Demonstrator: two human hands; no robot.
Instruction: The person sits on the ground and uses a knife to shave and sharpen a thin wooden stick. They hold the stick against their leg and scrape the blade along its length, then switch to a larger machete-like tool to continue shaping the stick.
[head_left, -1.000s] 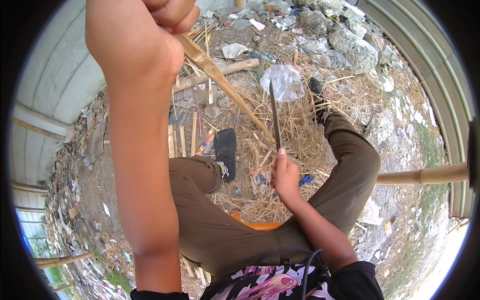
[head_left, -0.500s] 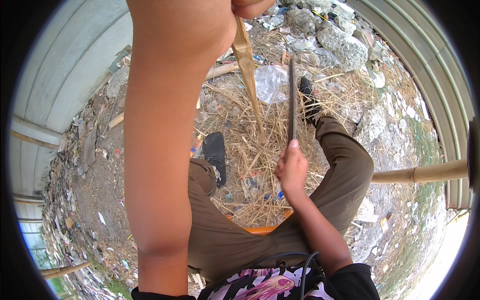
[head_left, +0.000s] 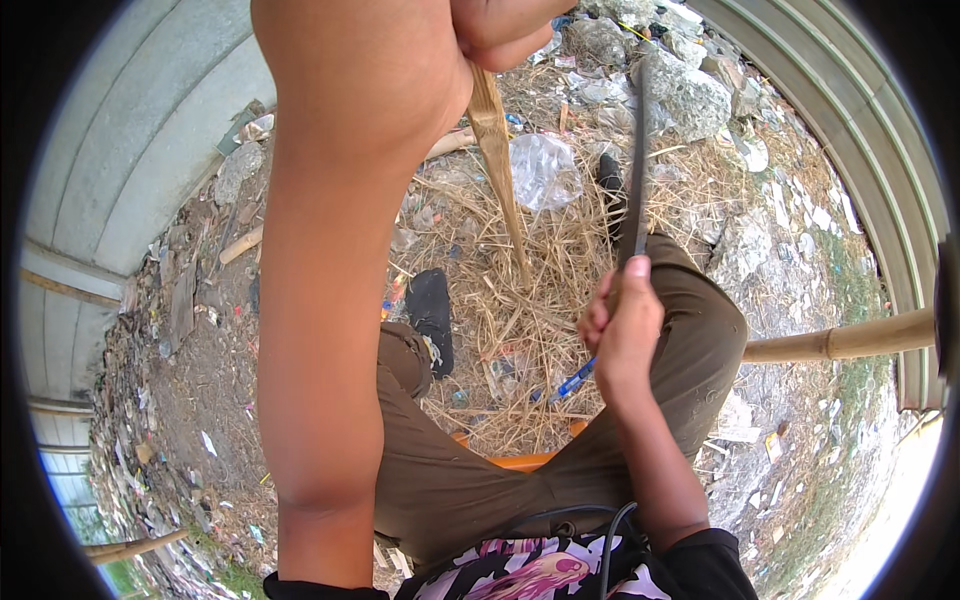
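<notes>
My left hand (head_left: 512,32) is raised at the top edge of the view, its fingers curled round the upper end of a split bamboo piece (head_left: 495,145). This piece points downward and narrows to a tip above the straw-like shavings between my feet. My right hand (head_left: 628,325) is closed round the handle of a machete (head_left: 640,150), most of the handle hidden in the fist. Its long dark blade points away from me, over my right leg. A gap separates the blade from the bamboo on its left.
Pale bamboo shavings (head_left: 540,330) cover the ground between my feet, beside a crumpled clear plastic bag (head_left: 545,172). Broken rocks (head_left: 685,95) lie beyond. A bamboo pole (head_left: 840,336) stretches out at right. Corrugated sheeting (head_left: 130,120) stands at left. Beneath me shows an orange seat edge (head_left: 525,462).
My right hand has swung the machete to the right, away from the bamboo piece. The left hand sits slightly lower in view. A blue pen-like object now shows beside the right wrist.
</notes>
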